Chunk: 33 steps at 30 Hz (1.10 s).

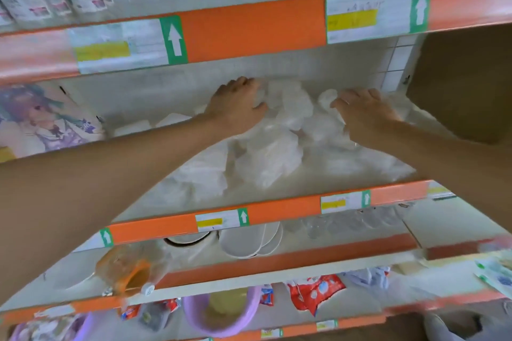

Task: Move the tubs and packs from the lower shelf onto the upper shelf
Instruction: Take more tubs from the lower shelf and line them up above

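The shelf (277,216) both arms reach into carries a loose heap of clear-wrapped packs (266,158), spread from its middle to the back wall. A cardboard box (465,83) fills the right end and hems the heap in. The left hand (238,105) lies bent over the rear packs, grip unclear. The right hand (365,111), fingers spread flat, touches one. Best to press the packs back and level, clear of the front edge. A purple tub (221,315) sits on a far lower shelf.

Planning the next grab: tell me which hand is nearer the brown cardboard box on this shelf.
Right. The right hand is on the white packs just left of the cardboard box; the left hand is farther left, on the pile's other side.
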Each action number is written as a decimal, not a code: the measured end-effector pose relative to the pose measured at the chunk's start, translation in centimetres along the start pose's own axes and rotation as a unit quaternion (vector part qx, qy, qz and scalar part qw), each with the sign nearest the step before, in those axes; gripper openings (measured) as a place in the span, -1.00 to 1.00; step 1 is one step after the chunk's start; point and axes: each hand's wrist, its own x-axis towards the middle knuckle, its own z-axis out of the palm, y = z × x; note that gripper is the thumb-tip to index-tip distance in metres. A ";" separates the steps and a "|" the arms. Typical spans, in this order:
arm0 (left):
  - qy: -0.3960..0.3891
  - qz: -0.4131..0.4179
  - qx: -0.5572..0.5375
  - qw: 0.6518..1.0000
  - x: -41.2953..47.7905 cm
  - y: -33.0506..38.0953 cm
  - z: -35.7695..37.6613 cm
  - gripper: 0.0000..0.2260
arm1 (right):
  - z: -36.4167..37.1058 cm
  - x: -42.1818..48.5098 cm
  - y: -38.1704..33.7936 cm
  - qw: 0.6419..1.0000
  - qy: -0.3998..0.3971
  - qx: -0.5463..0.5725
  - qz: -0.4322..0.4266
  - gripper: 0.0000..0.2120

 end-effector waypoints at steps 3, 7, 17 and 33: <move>0.004 0.027 -0.029 0.999 3.8 1.9 1.4 -0.56 | 2.1 2.3 1.7 0.995 -0.027 -0.091 -0.041 -0.50; 0.001 0.090 -0.034 0.995 8.8 5.4 3.1 -0.52 | 4.5 4.0 3.5 0.987 0.003 -0.148 -0.064 -0.53; -0.123 0.149 0.032 0.981 15.9 10.8 8.4 -0.20 | 6.2 3.5 7.8 0.990 0.122 -0.055 -0.039 -0.43; -0.023 0.090 -0.037 0.995 14.5 10.4 6.2 -0.46 | 5.3 2.4 9.0 0.986 0.161 0.047 0.014 -0.32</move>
